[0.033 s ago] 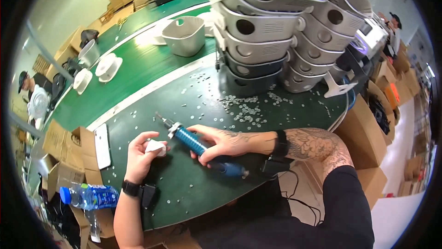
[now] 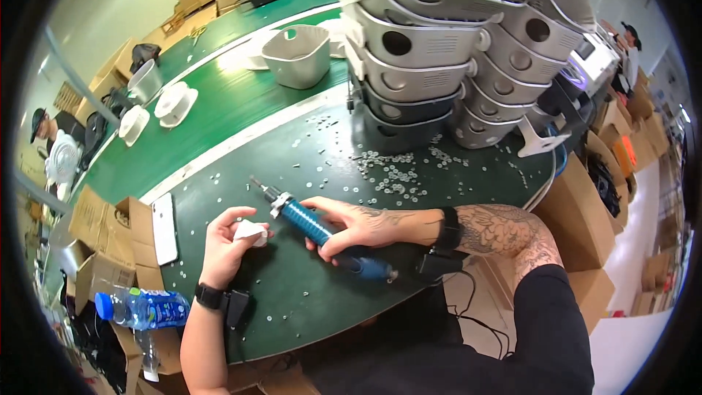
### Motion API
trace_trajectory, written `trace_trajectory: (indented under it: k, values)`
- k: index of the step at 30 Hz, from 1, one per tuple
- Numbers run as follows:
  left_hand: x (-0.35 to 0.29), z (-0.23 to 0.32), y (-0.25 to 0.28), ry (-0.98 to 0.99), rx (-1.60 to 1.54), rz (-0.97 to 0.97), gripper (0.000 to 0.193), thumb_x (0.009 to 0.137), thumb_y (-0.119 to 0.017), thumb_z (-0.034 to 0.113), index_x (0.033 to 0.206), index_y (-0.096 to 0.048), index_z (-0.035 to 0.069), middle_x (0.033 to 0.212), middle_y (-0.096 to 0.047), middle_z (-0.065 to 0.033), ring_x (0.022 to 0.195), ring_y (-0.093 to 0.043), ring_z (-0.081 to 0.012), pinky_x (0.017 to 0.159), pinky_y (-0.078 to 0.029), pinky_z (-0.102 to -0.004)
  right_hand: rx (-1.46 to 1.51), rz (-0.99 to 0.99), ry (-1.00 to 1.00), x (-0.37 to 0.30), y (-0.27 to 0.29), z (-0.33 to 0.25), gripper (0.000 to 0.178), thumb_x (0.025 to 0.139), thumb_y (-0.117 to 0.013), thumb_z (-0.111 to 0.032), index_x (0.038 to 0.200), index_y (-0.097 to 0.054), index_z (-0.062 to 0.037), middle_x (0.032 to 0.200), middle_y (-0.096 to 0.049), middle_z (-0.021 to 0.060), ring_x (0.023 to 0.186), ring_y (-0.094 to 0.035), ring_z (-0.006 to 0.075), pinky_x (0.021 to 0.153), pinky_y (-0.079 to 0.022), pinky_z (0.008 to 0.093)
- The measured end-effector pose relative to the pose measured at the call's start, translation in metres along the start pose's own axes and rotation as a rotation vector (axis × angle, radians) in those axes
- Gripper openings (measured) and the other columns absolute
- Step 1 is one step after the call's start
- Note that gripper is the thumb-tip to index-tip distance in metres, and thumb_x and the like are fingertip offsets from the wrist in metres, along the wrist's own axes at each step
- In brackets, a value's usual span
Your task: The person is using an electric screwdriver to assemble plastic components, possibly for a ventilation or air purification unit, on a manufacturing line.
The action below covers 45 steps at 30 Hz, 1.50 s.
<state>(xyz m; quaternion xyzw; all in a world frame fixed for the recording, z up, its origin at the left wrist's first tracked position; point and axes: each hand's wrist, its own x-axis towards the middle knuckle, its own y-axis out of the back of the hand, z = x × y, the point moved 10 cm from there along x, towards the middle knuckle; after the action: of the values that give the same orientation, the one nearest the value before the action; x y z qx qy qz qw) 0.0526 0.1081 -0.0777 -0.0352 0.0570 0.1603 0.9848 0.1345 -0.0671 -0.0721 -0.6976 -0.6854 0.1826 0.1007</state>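
Observation:
My right hand (image 2: 349, 228) is wrapped round the blue ribbed grip of an electric screwdriver (image 2: 304, 221). The tool lies slantwise low over the table, its bit pointing to the far left. Left of that tip, my left hand (image 2: 225, 250) has its fingers curled round a small white piece (image 2: 251, 232), whose kind I cannot make out. Loose screws and washers (image 2: 395, 179) are scattered over the dark green table (image 2: 292, 300) beyond my right hand.
Tall stacks of grey plastic baskets (image 2: 415, 73) rise at the far right. A single grey basket (image 2: 296, 57) stands on the green conveyor belt (image 2: 219, 95). At left are a white phone (image 2: 165, 229), a blue-capped bottle (image 2: 146, 309) and cardboard boxes (image 2: 110, 234). Two people are farther off.

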Motion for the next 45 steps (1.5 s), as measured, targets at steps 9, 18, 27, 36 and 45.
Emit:
trace_trajectory:
  k: [9,18,27,36,45]
  values:
    - [0.003,0.004,-0.008,0.02,0.027,-0.027,0.026,0.093,-0.069,0.0,0.118,-0.063,-0.001,0.107,-0.075,-0.0175,0.096,-0.074,-0.0223,0.086,-0.06,-0.0329,0.004,-0.038,-0.051,-0.003,-0.001,-0.001,0.088,0.089,-0.067,-0.001,0.16,-0.015,-0.0042,0.118,-0.058,0.0121,0.093,-0.063,0.0169,0.082,-0.056,0.0319]
    - [0.002,0.005,-0.009,0.044,0.043,-0.028,0.025,0.091,-0.066,0.0,0.115,-0.063,0.0,0.106,-0.075,-0.0157,0.095,-0.074,-0.0225,0.087,-0.06,-0.0338,-0.041,-0.001,-0.073,-0.003,0.001,-0.002,0.089,0.086,-0.073,-0.003,0.157,-0.019,-0.0026,0.115,-0.06,0.0115,0.092,-0.064,0.0178,0.082,-0.055,0.033]
    - [0.004,0.007,-0.011,0.021,0.033,-0.055,0.023,0.092,-0.069,0.002,0.115,-0.064,0.001,0.106,-0.075,-0.014,0.095,-0.073,-0.0204,0.087,-0.059,-0.0324,-0.011,0.004,-0.066,-0.004,0.002,-0.004,0.085,0.088,-0.071,-0.003,0.156,-0.021,-0.0016,0.113,-0.062,0.0114,0.09,-0.064,0.0177,0.082,-0.054,0.0329]
    - [0.002,0.005,-0.011,0.028,0.01,-0.065,0.022,0.093,-0.072,0.007,0.114,-0.065,0.003,0.106,-0.074,-0.0132,0.095,-0.073,-0.0193,0.086,-0.058,-0.0313,0.006,-0.008,-0.069,-0.003,0.0,-0.004,0.084,0.089,-0.07,-0.004,0.157,-0.02,-0.0034,0.114,-0.061,0.0118,0.09,-0.064,0.018,0.082,-0.055,0.0332]
    - [0.005,0.004,-0.011,0.031,-0.007,-0.074,0.022,0.093,-0.071,0.005,0.114,-0.065,0.003,0.105,-0.075,-0.0127,0.095,-0.073,-0.0193,0.086,-0.058,-0.0313,0.013,0.0,-0.085,-0.004,0.003,-0.002,0.086,0.089,-0.072,-0.005,0.157,-0.019,-0.0038,0.115,-0.061,0.0121,0.093,-0.064,0.0177,0.083,-0.055,0.0338]
